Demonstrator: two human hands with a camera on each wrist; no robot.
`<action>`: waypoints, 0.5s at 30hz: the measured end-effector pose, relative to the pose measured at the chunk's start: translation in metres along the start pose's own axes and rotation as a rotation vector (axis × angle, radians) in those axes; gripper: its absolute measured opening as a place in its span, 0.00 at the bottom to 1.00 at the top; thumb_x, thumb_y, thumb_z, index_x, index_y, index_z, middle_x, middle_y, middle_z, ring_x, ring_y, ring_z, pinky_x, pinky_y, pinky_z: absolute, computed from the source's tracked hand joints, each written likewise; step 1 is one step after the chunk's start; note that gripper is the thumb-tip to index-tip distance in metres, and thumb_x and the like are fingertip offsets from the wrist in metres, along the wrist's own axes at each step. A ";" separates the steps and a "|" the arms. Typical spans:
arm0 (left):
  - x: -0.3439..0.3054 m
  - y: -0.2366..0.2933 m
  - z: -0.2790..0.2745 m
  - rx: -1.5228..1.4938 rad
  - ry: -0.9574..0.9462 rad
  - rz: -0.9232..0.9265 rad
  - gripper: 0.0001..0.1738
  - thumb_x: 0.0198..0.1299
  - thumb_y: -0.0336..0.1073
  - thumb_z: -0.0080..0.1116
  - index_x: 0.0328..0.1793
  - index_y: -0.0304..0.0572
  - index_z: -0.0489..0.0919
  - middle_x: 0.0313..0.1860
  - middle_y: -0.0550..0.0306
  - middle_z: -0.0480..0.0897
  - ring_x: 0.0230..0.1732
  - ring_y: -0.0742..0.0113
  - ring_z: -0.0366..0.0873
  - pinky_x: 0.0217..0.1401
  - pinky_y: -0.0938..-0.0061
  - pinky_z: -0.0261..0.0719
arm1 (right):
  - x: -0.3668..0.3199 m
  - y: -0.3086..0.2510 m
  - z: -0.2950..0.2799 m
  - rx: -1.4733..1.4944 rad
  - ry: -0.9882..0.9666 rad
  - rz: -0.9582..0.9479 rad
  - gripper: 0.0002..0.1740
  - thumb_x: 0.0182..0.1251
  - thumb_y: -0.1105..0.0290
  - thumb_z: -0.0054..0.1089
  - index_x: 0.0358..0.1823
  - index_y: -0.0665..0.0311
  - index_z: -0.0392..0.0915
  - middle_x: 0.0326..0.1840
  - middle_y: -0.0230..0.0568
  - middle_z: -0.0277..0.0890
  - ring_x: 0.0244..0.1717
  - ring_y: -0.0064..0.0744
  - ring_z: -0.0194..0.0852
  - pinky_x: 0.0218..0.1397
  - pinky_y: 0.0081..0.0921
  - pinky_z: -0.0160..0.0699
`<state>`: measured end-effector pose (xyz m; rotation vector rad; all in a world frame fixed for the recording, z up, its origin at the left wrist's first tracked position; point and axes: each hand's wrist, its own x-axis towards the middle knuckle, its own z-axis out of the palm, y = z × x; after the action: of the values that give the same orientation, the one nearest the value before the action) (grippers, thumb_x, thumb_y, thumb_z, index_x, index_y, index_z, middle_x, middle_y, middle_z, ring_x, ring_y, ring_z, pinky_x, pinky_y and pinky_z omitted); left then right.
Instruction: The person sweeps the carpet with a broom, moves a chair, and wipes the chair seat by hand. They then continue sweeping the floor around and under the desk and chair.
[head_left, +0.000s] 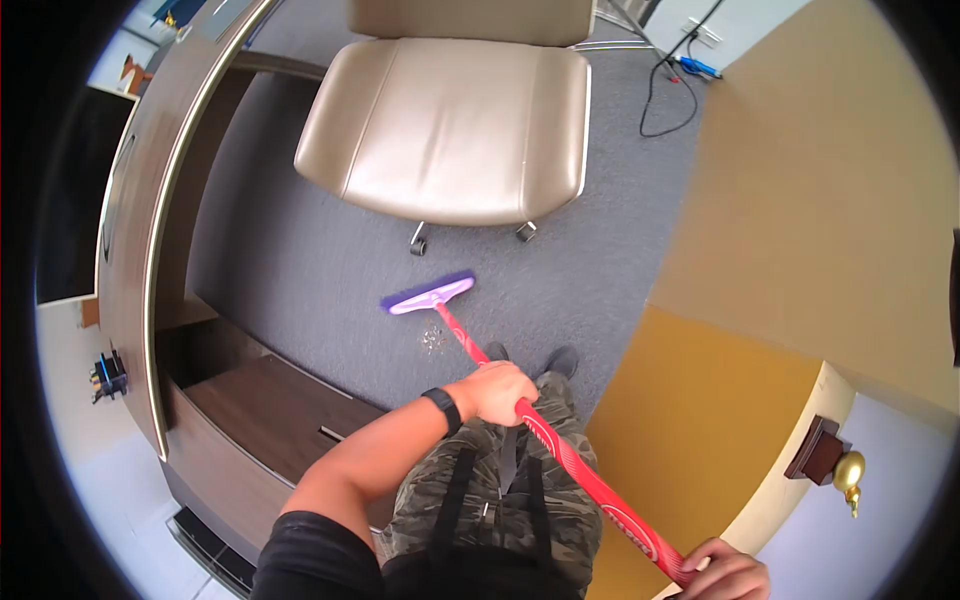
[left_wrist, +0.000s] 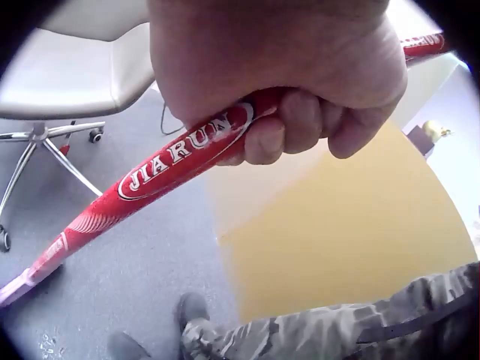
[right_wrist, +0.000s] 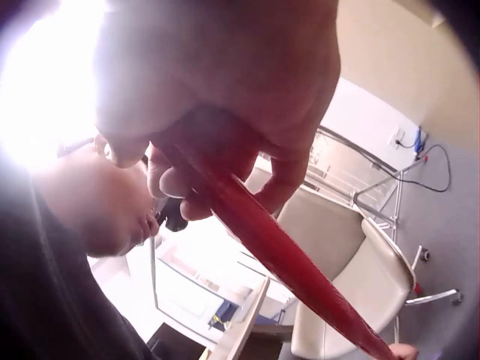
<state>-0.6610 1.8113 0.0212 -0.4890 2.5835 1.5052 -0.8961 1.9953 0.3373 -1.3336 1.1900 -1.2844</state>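
Note:
A broom with a red handle [head_left: 585,475] slants across the head view, its purple brush head [head_left: 430,293] down on the grey carpet. Midway along the handle, my left hand [head_left: 497,392] grips it; the left wrist view shows the fingers [left_wrist: 300,124] curled round the red shaft beside white "JIARUN" lettering. My right hand [head_left: 725,574] holds the upper end of the handle, low at the right of the head view. In the right wrist view its fingers [right_wrist: 281,180] wrap the shaft. A small scatter of light debris [head_left: 432,340] lies on the carpet just behind the brush head.
A beige office chair [head_left: 450,130] on castors stands beyond the broom. A wooden desk [head_left: 270,400] runs along the left. To the right is a tan and yellow wall panel [head_left: 690,400]. A cable [head_left: 650,120] lies on the floor at the back right. Shoes [head_left: 562,360] stand close behind the debris.

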 end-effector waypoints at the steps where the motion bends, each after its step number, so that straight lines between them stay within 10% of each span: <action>1: 0.000 0.010 -0.007 0.001 -0.004 0.015 0.08 0.42 0.40 0.66 0.21 0.48 0.78 0.22 0.50 0.80 0.31 0.43 0.81 0.33 0.49 0.74 | -0.008 -0.003 -0.006 0.044 0.095 -0.034 0.25 0.70 0.43 0.64 0.33 0.60 0.81 0.25 0.35 0.77 0.30 0.35 0.81 0.45 0.48 0.79; 10: 0.100 -0.006 0.014 0.024 0.023 0.106 0.09 0.42 0.40 0.65 0.21 0.47 0.79 0.23 0.47 0.81 0.31 0.41 0.82 0.36 0.49 0.76 | -0.040 0.020 -0.008 -0.018 0.183 -0.023 0.26 0.70 0.43 0.64 0.32 0.62 0.81 0.28 0.37 0.77 0.32 0.36 0.80 0.50 0.50 0.76; 15: 0.030 0.014 0.081 0.002 -0.213 0.114 0.11 0.43 0.41 0.66 0.22 0.46 0.78 0.23 0.49 0.81 0.32 0.41 0.82 0.34 0.49 0.76 | -0.076 0.014 -0.011 0.014 0.115 -0.029 0.30 0.67 0.40 0.65 0.33 0.65 0.82 0.27 0.39 0.79 0.30 0.36 0.80 0.46 0.45 0.80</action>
<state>-0.6994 1.8806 -0.0154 -0.1716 2.4836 1.4973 -0.9074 2.0687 0.3141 -1.2853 1.2414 -1.4038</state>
